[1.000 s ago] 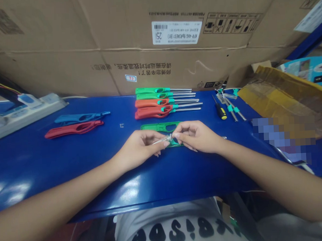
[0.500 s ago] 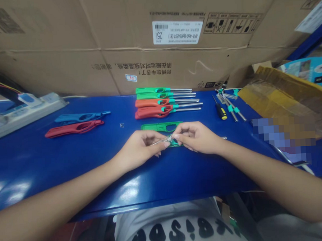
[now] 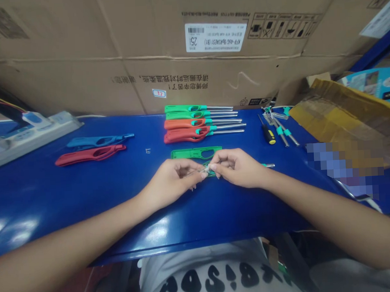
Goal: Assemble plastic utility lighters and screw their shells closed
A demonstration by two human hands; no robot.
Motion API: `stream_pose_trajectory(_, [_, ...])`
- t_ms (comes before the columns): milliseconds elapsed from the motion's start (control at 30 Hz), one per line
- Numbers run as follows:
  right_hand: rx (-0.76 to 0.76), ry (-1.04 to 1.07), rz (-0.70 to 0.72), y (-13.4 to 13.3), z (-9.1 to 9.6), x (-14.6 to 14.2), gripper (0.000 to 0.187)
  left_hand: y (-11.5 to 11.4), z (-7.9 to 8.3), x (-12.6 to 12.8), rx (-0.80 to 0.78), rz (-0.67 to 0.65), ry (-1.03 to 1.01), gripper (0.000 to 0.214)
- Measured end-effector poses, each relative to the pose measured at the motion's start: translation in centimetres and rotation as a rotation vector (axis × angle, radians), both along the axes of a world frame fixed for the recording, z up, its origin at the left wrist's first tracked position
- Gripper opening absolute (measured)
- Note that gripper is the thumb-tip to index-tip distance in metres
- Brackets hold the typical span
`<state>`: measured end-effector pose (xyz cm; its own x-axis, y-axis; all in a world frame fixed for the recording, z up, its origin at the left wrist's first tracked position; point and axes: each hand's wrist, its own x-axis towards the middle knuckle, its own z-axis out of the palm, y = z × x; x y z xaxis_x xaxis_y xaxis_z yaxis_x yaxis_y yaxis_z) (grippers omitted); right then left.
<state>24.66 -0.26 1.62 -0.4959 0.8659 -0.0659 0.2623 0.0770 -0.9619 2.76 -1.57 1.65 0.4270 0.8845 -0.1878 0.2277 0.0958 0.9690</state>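
Note:
My left hand (image 3: 175,178) and my right hand (image 3: 238,166) meet at the middle of the blue table (image 3: 86,191), both pinched on a small clear lighter insert (image 3: 205,168) held between their fingertips. Just beyond the fingers lies an open green lighter shell (image 3: 195,153), and a second green part shows partly under my hands. A metal tube end (image 3: 268,165) sticks out to the right of my right hand.
Several assembled green and orange long-nosed lighters (image 3: 200,121) lie in a row behind. A blue and a red shell (image 3: 90,149) rest at the left. A screwdriver (image 3: 266,133) and loose tubes (image 3: 284,130) lie at the right. Cardboard boxes (image 3: 190,54) wall the back.
My hands have drawn slightly closer together around the insert; it now shows less between the fingertips. Nothing else on the table has moved.

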Motion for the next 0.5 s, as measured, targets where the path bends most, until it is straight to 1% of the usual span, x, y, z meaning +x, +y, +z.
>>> stream_pose_trajectory(133, [-0.038,0.042,0.009,0.01,0.28,0.01,0.029,0.13,0.07,0.02,0.013,0.003,-0.019,0.03])
stream_pose_trajectory(267, [-0.072,0.066,-0.001,0.34,0.43,0.1,0.031,0.35,0.24,-0.06,0.016,0.033,-0.039,0.031])
stream_pose_trajectory(500, [-0.039,0.088,-0.016,0.65,0.07,0.21,0.031,0.35,0.3,-0.15,0.02,0.048,-0.03,0.031])
